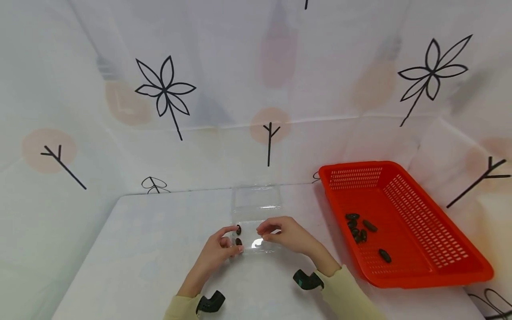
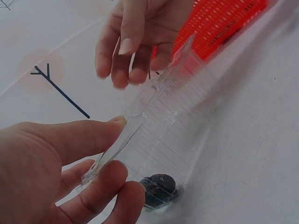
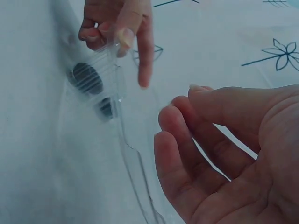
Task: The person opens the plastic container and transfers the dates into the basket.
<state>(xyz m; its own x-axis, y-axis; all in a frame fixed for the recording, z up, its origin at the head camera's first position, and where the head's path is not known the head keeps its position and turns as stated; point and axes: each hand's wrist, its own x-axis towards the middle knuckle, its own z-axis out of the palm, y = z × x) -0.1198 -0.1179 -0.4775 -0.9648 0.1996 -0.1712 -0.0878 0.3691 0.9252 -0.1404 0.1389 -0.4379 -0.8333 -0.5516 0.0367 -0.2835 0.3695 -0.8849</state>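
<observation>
A clear plastic box (image 1: 249, 249) lies on the table with its hinged lid (image 1: 257, 198) folded back. Two dark, glossy oval pieces (image 1: 238, 242) sit along the box's left side; their exact kind is unclear. My left hand (image 1: 216, 252) grips the box at its left edge, the thumb on the rim near the front corner in the left wrist view. Over the right part of the box is my right hand (image 1: 290, 235), its fingers loosely bent. The right wrist view shows nothing between that hand's thumb and fingertips (image 3: 170, 122).
To the right stands a red perforated plastic basket (image 1: 408, 278). Several similar dark oval pieces (image 1: 385, 255) lie in it, mostly grouped near its left wall. A white cloth (image 1: 224, 155) with plant drawings hangs behind the table (image 1: 140, 249).
</observation>
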